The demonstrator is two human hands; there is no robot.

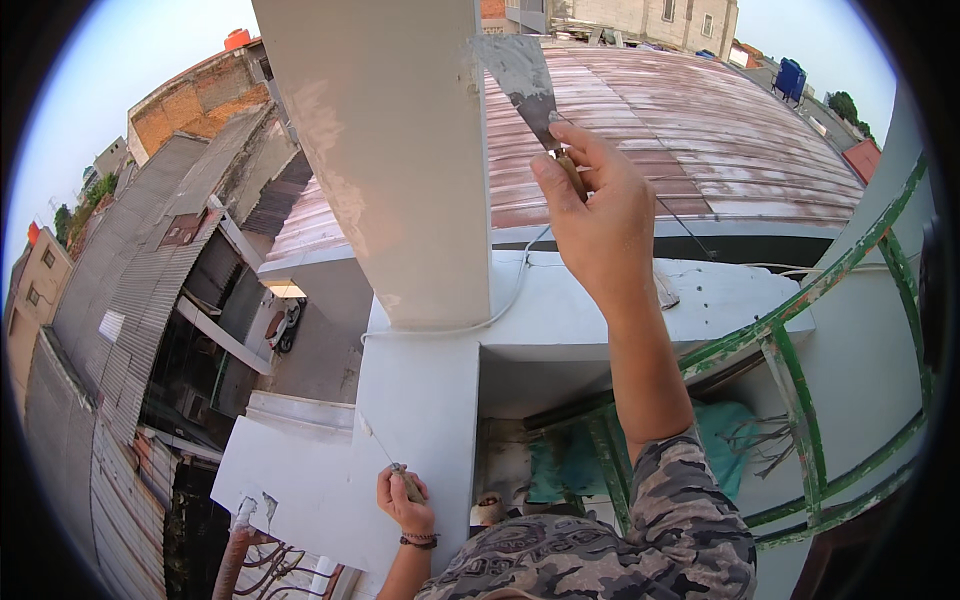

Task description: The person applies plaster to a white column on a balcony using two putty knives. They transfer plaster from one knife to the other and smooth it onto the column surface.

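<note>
My right hand [605, 205] is raised and closed round the wooden handle of a putty knife [530, 90]. Its wide metal blade points up, smeared with grey-white putty. The blade's upper corner overlaps the right edge of a beige pillar [400, 170]; whether it touches is hard to tell. Pale patches of filler mark the pillar's left side. Low down, my left hand [405, 503] grips the wooden handle of a second putty knife [382, 448], whose thin blade appears edge-on with a dab of white putty near its tip.
A white cable [500, 305] loops round the pillar's foot on a white ledge [570, 300]. A green metal railing with worn paint [800, 420] curves along the right. Beyond lie a rusty corrugated roof [660, 130] and, far below left, a yard with a parked scooter [285, 325].
</note>
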